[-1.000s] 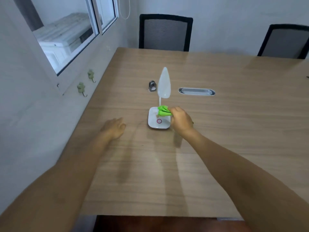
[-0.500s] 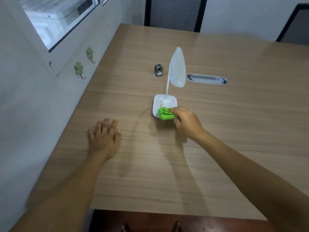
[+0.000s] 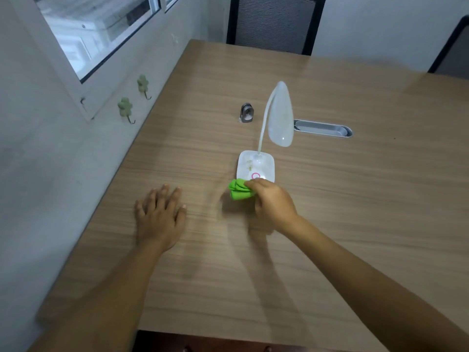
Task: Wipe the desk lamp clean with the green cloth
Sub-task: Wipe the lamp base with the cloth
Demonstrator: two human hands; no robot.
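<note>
A white desk lamp (image 3: 279, 115) stands on the wooden table, its thin neck rising from a square white base (image 3: 264, 163) that carries a pink ring button and some yellowish specks. My right hand (image 3: 272, 203) grips a bunched green cloth (image 3: 238, 190) at the base's near left corner, mostly on the tabletop just off the base. My left hand (image 3: 161, 214) lies flat on the table to the left, fingers spread, holding nothing.
A small metal clip-like object (image 3: 246, 113) sits behind the lamp on the left. A grey cable slot (image 3: 323, 128) is set into the table (image 3: 355, 199) to the right of the lamp head. Two chairs (image 3: 275, 22) stand at the far edge. The wall with green hooks (image 3: 124, 107) runs along the left.
My right hand has drawn the green cloth from the middle of the lamp base toward me, down to its near left corner. My left hand has settled flat on the table.
</note>
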